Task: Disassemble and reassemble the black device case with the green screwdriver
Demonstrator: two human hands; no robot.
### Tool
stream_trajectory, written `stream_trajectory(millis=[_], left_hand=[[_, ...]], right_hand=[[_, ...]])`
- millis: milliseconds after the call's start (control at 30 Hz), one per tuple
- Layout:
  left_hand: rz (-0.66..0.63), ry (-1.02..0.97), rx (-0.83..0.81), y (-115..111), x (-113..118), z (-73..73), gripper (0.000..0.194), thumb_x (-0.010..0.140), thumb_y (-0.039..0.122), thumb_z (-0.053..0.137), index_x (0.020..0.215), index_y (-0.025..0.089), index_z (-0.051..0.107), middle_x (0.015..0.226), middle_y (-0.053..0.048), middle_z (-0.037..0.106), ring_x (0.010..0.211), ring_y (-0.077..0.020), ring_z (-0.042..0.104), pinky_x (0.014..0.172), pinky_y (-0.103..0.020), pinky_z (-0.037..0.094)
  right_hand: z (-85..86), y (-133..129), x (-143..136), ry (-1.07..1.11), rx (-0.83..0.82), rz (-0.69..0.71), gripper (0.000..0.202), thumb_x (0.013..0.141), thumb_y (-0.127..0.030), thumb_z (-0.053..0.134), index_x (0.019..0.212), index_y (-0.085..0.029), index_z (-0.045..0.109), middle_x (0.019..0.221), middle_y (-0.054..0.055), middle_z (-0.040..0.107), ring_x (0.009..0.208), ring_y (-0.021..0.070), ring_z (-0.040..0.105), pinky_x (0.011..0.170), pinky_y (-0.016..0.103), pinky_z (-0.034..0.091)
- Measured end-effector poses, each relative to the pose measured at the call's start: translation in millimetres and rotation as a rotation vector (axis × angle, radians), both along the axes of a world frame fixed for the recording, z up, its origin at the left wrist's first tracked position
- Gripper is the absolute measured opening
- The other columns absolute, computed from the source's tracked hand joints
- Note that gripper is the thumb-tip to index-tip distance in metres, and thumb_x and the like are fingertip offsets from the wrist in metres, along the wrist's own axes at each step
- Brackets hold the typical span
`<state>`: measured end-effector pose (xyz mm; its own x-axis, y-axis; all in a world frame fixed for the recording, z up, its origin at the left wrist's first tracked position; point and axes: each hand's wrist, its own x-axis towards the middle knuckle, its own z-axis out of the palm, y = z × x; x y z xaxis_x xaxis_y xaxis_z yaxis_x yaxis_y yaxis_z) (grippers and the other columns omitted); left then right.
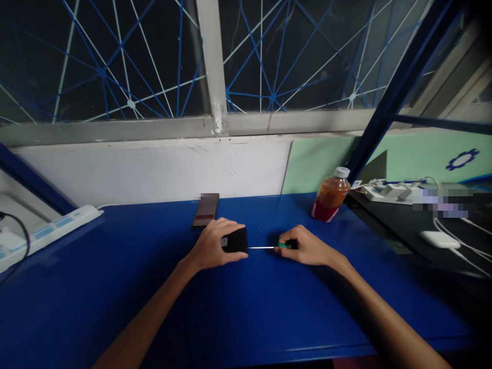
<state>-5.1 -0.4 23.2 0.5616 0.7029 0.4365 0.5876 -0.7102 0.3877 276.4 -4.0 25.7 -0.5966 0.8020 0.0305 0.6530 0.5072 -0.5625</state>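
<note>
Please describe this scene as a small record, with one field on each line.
left hand: holds black box-like object; hand at
right hand: grips screwdriver; hand at
contact: screwdriver's tip meets the object's right side
behind left hand: phone, lying flat
behind right hand: bottle, upright, white cap
surface: blue table
far left: white power strip

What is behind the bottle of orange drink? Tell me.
Behind the bottle shows the green panel, with a dark blue post rising close by. Whatever sits directly behind the bottle's body is covered.
</note>
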Motion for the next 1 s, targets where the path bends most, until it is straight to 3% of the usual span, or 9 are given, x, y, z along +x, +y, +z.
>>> stream_trajectory(millis=[167,433,733,900,1000], left_hand=[[0.004,0.015,0.011,0,2,-0.8,0.058,0.067,0.050,0.073,0.116,0.023,0.059,0.110,-0.008,0.065,0.100,-0.0277,0.057,0.084,-0.046,0.044],[0.042,0.057,0.044,-3,3,-10.4,0.057,0.074,0.051,0.068,0.122,0.023,0.056,0.115,-0.010,0.062,0.104,-0.0288,0.055,0.085,-0.048,0.042],[0.022,0.154,0.038,-3,6,-18.0,0.060,0.072,0.050,0.068,0.125,0.024,0.054,0.114,-0.010,0.062,0.101,-0.0300,0.055,0.081,-0.047,0.043],[0.033,0.132,0.047,-4,7,-21.0,0.061,0.071,0.050,0.068,0.124,0.023,0.054,0.115,-0.011,0.062,0.102,-0.0307,0.054,0.082,-0.047,0.042],[0.033,0.134,0.045,-4,7,-21.7,0.062,0.071,0.050,0.069,0.123,0.021,0.055,0.115,-0.011,0.062,0.103,-0.0304,0.054,0.082,-0.047,0.042]], right_hand=[[-1.8,1,2,0.020,-0.010,0.021,0.033,0.084,-0.041,0.055,0.067,-0.016,0.064,0.055,-0.003,0.051,0.050,0.0084,0.035,0.049,0.023,0.026],[-0.9,4,4,0.048,-0.043,-0.042,0.041,0.070,-0.058,0.067,0.068,-0.017,0.066,0.055,-0.003,0.053,0.050,0.0090,0.038,0.049,0.024,0.025],[-7.7,4,-3,0.004,0.008,-0.067,0.042,0.088,-0.049,0.047,0.068,-0.017,0.063,0.060,0.001,0.058,0.052,0.0112,0.047,0.052,0.025,0.030],[-5.8,4,2,0.022,0.015,0.022,0.029,0.086,-0.039,0.054,0.071,-0.017,0.064,0.072,0.002,0.061,0.060,0.0121,0.051,0.055,0.025,0.033],[-4.5,5,5,0.020,0.011,0.025,0.025,0.081,-0.041,0.061,0.074,-0.017,0.064,0.076,0.002,0.060,0.060,0.0116,0.050,0.055,0.024,0.033]])
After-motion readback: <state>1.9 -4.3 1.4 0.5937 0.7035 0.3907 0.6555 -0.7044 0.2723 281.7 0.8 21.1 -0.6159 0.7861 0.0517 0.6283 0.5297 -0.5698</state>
